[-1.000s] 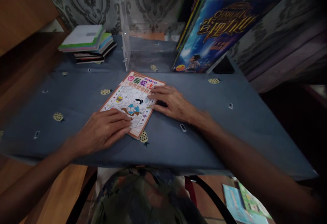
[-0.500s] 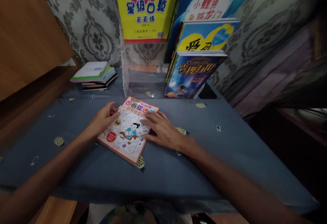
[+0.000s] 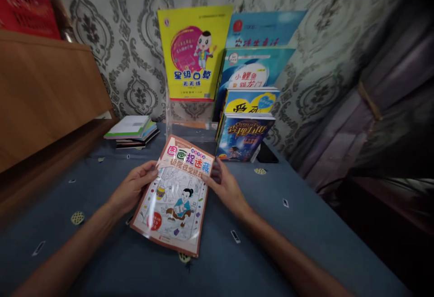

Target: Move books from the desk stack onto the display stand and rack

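Note:
Between my hands is a thin book [image 3: 178,193] with an orange-brown border, colourful title characters and a drawing of a seated figure in blue. My left hand [image 3: 134,184] grips its left edge, thumb on the cover and fingers behind. On the opposite edge, my right hand [image 3: 227,186] holds it the same way, its fingers partly hidden behind the book. The book is tilted up, its upper end raised off the table. Just beyond it stands a clear acrylic rack [image 3: 168,120] holding a yellow workbook [image 3: 195,55] and, at its right, a dark blue book [image 3: 240,139].
A small pile of books [image 3: 130,129] lies at the back left beside a wooden cabinet [image 3: 50,80]. More upright books [image 3: 261,66] stand behind the dark blue one. A dark phone-like object [image 3: 267,153] lies right of the rack on the blue tablecloth [image 3: 264,215].
My hands have taken hold of the book by both sides and lifted its upper end from the table. My right hand has moved off the cover to the edge. The view has tilted up.

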`<state>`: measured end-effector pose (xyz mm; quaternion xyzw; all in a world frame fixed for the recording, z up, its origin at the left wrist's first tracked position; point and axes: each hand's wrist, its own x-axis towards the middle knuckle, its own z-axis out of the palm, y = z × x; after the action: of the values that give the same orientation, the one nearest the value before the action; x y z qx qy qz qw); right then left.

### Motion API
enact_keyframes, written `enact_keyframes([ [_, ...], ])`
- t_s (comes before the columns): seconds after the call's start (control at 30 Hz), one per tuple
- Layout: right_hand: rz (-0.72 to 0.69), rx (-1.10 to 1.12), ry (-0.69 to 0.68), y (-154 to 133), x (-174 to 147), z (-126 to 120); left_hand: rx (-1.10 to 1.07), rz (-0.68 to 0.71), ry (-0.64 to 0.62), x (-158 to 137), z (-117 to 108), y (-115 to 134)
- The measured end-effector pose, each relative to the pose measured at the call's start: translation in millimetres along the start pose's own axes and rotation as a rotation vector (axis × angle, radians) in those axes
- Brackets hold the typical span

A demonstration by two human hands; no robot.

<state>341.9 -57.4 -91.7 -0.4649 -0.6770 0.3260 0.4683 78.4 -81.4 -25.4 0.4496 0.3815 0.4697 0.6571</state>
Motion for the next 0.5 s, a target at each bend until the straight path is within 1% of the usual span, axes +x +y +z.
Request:
enact_keyframes([
  [0.07, 0.035, 0.212, -0.081, -18, 5, -6, -0.002, 0.050, -0.017, -1, 5, 7],
  [0.1, 0.030, 0.270, -0.094, -29, 6, -10, -0.002, 0.075, -0.025, -1, 6, 10],
  [0.13, -0.001, 0.292, -0.084, -41, 7, -14, 0.000, 0.101, -0.029, -1, 7, 14],
  [0.17, -0.050, 0.286, -0.045, -53, 8, -17, 0.006, 0.128, -0.029, -1, 8, 16],
  [0.27, -0.224, 0.141, 0.086, -80, 5, -23, 0.045, 0.208, -0.002, 0, 6, 18],
  [0.33, -0.303, 0.010, 0.128, -87, 1, -22, 0.074, 0.229, 0.038, 2, 4, 14],
  [0.4, -0.324, -0.075, 0.120, -86, -4, -17, 0.079, 0.229, 0.101, 3, 4, 6],
  [0.5, -0.297, -0.105, 0.107, -76, -10, -8, 0.057, 0.220, 0.157, 5, 5, -4],
])
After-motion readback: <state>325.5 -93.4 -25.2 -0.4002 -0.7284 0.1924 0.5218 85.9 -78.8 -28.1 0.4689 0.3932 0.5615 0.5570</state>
